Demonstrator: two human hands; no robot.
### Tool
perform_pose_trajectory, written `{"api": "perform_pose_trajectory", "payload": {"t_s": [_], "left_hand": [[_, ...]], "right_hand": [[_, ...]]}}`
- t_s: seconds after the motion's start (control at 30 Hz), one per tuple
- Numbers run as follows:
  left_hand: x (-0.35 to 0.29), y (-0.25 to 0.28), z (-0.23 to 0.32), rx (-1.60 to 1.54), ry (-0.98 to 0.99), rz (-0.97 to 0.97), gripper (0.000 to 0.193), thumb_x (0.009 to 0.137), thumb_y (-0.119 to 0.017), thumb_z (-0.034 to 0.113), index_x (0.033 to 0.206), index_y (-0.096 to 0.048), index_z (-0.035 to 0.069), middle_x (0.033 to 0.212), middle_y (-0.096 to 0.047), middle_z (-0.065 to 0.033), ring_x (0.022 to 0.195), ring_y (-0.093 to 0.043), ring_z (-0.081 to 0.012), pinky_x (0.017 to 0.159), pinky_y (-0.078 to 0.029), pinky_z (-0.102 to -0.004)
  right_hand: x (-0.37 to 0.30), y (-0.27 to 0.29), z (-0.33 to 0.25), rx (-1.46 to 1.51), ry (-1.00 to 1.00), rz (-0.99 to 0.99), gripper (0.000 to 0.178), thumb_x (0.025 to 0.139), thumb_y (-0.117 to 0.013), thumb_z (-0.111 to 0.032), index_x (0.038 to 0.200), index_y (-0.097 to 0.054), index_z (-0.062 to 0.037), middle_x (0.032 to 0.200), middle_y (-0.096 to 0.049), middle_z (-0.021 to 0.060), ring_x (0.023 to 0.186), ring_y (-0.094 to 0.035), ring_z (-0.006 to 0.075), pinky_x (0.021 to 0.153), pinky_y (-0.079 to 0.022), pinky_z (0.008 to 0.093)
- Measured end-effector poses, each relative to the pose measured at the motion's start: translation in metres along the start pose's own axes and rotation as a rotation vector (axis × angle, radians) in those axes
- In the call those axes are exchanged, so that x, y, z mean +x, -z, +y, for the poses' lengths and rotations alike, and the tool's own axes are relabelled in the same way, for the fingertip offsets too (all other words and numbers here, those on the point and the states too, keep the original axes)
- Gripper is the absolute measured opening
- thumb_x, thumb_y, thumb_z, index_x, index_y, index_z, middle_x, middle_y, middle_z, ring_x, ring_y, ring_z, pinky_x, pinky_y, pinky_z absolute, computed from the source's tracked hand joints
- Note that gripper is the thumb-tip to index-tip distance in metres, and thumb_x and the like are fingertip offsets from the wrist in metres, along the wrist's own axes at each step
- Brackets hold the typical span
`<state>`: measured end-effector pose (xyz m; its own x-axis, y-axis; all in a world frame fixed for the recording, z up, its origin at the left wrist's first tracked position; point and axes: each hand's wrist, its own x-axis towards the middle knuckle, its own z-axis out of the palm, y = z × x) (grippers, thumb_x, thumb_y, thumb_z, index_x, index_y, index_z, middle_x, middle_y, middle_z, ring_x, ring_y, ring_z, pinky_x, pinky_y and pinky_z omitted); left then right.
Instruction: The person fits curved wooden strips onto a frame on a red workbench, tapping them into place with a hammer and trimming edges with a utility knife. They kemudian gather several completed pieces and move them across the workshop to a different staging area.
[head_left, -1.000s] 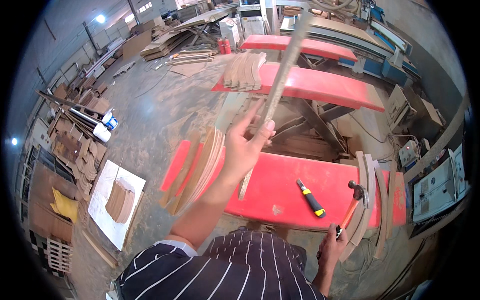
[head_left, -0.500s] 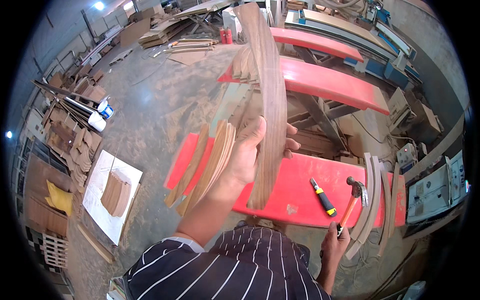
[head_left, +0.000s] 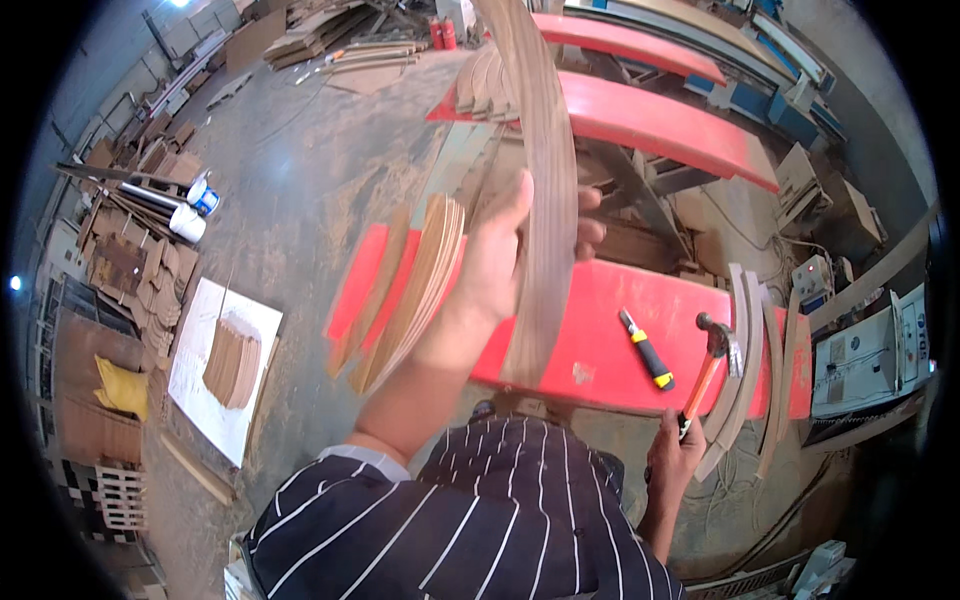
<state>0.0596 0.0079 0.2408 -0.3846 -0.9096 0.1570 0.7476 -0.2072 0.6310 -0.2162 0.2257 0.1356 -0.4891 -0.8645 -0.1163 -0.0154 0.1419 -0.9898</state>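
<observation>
My left hand (head_left: 515,262) is raised in front of me and grips a long curved strip of brown wood veneer (head_left: 545,190), held upright with its broad face toward the camera. Low at the right, my right hand (head_left: 675,462) is closed on the orange handle of a hammer (head_left: 702,372) whose head rests over the red table (head_left: 620,330). A yellow and black utility knife (head_left: 647,350) lies on that table just left of the hammer. Several curved wooden strips (head_left: 415,290) lean against the table's left end.
More curved wooden pieces (head_left: 745,365) lie on the table's right end. A second red table (head_left: 660,120) stands behind. On the floor at left a white board (head_left: 200,400) bears a stack of wood pieces (head_left: 232,360). Machines (head_left: 865,360) stand at right, timber piles at far left.
My left hand has brought the curved strip closer and turned it from edge-on to broad face. My right hand and hammer have stayed low at the right.
</observation>
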Motion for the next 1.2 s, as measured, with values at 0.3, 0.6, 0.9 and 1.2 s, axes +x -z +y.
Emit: {"api": "perform_pose_trajectory", "payload": {"t_s": [0.3,0.6,0.9,1.2], "left_hand": [[0.0,-0.015,0.01,-0.027,-0.06,0.09,0.053,0.115,-0.04,0.047,0.14,-0.056,0.003,0.127,-0.07,-0.0161,0.102,-0.072,-0.0292,0.084,-0.061,-0.0432],[-0.019,-0.018,0.004,0.233,-0.09,0.057,0.055,0.116,-0.035,0.046,0.141,-0.054,0.001,0.127,-0.069,-0.0202,0.101,-0.073,-0.0289,0.085,-0.063,-0.0432],[-0.03,-0.007,0.006,0.205,-0.041,0.024,0.048,0.116,-0.042,0.041,0.137,-0.058,0.001,0.126,-0.07,-0.0187,0.1,-0.074,-0.028,0.085,-0.061,-0.0425],[-0.037,0.014,0.007,0.152,-0.019,-0.021,0.056,0.115,-0.042,0.046,0.137,-0.058,-0.002,0.128,-0.068,-0.0186,0.103,-0.073,-0.0273,0.087,-0.062,-0.0422]], "right_hand": [[0.001,0.011,0.003,-0.057,-0.15,-0.129,0.018,0.106,-0.067,-0.015,0.092,-0.061,-0.0065,0.071,-0.045,-0.0083,0.059,-0.038,0.0014,0.051,-0.028,0.0236],[0.013,0.015,0.06,-0.584,-0.092,-0.332,0.031,0.098,-0.072,-0.023,0.113,-0.072,0.005,0.073,-0.058,0.0063,0.069,-0.05,0.0131,0.065,-0.045,0.0346],[0.053,0.023,0.12,-0.369,-0.114,-0.14,0.024,0.101,-0.07,-0.021,0.091,-0.067,-0.0003,0.069,-0.05,-0.0047,0.063,-0.045,0.0067,0.056,-0.037,0.03],[0.034,0.004,0.095,-0.344,-0.158,-0.106,0.026,0.102,-0.069,-0.02,0.103,-0.07,0.0058,0.075,-0.054,-0.0012,0.071,-0.046,0.0095,0.064,-0.041,0.0317]]}}
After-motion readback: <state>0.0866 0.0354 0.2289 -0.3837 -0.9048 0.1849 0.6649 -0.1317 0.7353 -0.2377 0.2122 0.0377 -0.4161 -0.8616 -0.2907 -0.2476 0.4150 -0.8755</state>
